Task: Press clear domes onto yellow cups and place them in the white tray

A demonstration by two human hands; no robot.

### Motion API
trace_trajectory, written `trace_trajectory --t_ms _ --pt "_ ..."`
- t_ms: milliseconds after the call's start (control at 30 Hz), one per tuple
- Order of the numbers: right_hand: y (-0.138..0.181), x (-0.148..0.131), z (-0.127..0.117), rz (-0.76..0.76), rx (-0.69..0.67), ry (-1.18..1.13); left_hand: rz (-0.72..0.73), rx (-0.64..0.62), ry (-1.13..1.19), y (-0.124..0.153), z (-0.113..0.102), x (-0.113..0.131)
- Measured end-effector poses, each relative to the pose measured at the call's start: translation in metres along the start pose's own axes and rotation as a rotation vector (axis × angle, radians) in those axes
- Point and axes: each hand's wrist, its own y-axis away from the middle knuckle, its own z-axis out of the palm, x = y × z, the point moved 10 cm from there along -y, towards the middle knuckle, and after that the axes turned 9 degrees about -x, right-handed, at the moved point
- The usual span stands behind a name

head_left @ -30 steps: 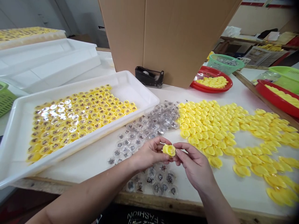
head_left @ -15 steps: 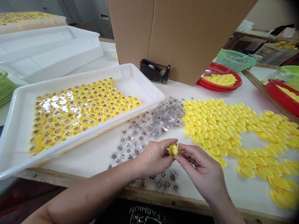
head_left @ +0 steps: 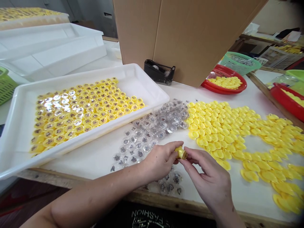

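My left hand and my right hand meet over the table's near edge. Both pinch one small yellow cap piece between their fingertips. Under and beside my hands lie several clear domes with dark figures inside. To the right spreads a big patch of loose yellow caps. The white tray at left holds several rows of joined yellow-and-clear pieces.
A tall cardboard box stands at the back, with a black tape dispenser at its foot. Red bowls of yellow caps and green baskets sit at the back right. Stacked white trays lie at far left.
The two hands have pressed closer together on the yellow piece and turned it on its side. The view has shifted slightly left and down.
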Motion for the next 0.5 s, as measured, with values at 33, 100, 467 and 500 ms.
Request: trace_trajectory --t_ms 33,100,467,500 --pt "0.000 -0.001 0.000 0.006 0.007 0.007 0.004 0.019 -0.031 0.001 -0.001 0.001" --pt "0.000 -0.002 0.000 0.010 0.011 0.028 0.006 0.046 -0.062 0.001 -0.002 0.001" --pt "0.002 -0.010 0.015 0.040 0.046 0.033 -0.092 0.086 0.367 0.004 -0.006 -0.021" --pt "0.000 -0.001 0.020 0.076 0.050 -0.012 -0.101 0.079 0.434 -0.001 -0.003 -0.028"
